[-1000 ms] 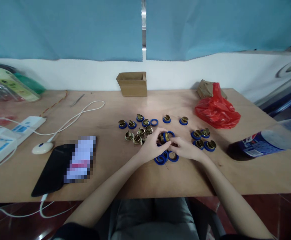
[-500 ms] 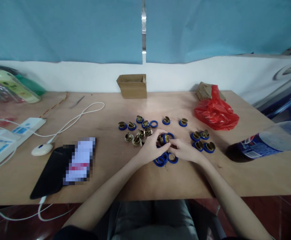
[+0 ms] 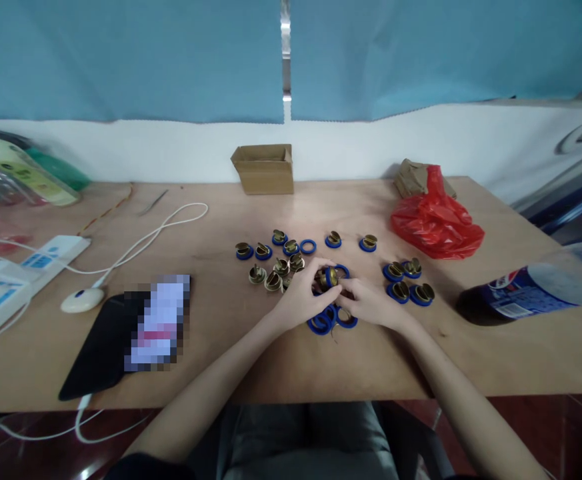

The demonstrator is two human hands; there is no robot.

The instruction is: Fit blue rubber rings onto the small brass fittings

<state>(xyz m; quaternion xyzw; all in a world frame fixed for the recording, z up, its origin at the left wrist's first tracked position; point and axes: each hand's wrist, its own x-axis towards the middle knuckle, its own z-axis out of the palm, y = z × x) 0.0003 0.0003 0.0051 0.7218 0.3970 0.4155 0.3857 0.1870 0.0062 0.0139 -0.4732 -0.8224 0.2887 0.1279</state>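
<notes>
**2 hands on 1 small brass piece**

Both hands meet in the middle of the bench [image 3: 271, 363]. The left hand [image 3: 301, 299] and the right hand [image 3: 371, 303] are close together, fingertips touching, and both pinch the same brass piece [image 3: 329, 276], which has a blue ring on it. It is held just above the bench, right in front of the person. I think 2 hands are used because the piece is tiny and would slip or turn in 1 hand.

Loose blue rings [image 3: 321, 323] lie right under the hands, touching each other. That spot looks handy, since the fingers only need to dip down to reach them. Just left of the hands is a little heap of bare brass pieces [image 3: 275, 273] with no rings. Brass pieces with rings on sit apart: a row [image 3: 263, 251] at the back, and a group of 4 [image 3: 408, 281] to the right. Keeping each kind in its own spot seems to stop them from mixing.

Farther away are a small cardboard box [image 3: 263, 168], a red plastic bag [image 3: 435, 221], a bottle [image 3: 521, 297] lying on its side, and a phone [image 3: 115, 337] on the left. All are well clear of the hands.
</notes>
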